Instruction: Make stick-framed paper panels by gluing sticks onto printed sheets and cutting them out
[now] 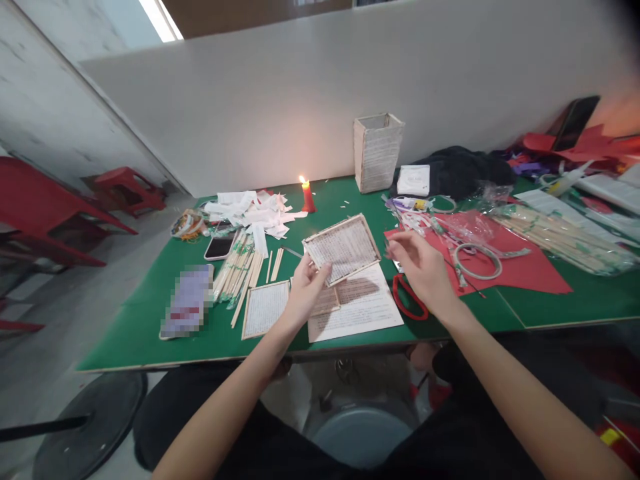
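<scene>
Left grip [306, 295] pinches stick-framed panel [344, 248], right grip [417, 261] open.

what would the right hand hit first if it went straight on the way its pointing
Probably the right edge of the small stick-framed panel held by the left hand, just ahead of the right hand, though depth is unclear and it could pass just above.

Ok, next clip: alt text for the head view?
The left hand holds a corner of a small stick-framed paper panel over a green table, while the right hand hovers beside red card; a lit candle stands behind.
</scene>
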### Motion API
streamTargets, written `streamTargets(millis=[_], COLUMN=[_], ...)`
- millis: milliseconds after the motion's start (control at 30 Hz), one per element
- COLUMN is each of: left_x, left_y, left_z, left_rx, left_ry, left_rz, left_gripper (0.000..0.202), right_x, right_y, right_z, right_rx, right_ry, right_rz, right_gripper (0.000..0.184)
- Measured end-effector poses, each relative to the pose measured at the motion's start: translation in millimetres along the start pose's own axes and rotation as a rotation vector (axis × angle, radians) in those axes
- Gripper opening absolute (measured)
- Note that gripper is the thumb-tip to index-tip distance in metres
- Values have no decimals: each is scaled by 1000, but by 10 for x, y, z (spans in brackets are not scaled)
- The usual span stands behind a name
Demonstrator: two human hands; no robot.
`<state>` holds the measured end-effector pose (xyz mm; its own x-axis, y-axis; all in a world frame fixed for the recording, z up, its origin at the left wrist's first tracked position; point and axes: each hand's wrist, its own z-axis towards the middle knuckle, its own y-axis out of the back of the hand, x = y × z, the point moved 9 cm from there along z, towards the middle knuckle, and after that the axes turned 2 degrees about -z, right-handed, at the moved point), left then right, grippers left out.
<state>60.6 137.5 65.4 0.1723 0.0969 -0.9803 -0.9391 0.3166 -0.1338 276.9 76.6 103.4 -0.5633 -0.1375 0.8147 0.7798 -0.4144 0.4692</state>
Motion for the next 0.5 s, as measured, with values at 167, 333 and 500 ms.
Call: streamTargets(millis=[167, 333, 500], left_x=[-89, -176, -322], left_y=[214, 316, 362], left_z=[7, -43, -92], left_rx=[-31, -41, -20], left_ry=[-5, -24, -36], left_rz=[94, 106, 56], left_gripper=[42, 43, 46], right_x=[-570, -742, -897], right_y=[49, -42, 106], right_z=[-342, -394, -262], right_rx=[281, 424, 377], right_ry=[-209, -376, -462], right_rz=[-832, -869, -715], right_gripper=[23, 29, 19])
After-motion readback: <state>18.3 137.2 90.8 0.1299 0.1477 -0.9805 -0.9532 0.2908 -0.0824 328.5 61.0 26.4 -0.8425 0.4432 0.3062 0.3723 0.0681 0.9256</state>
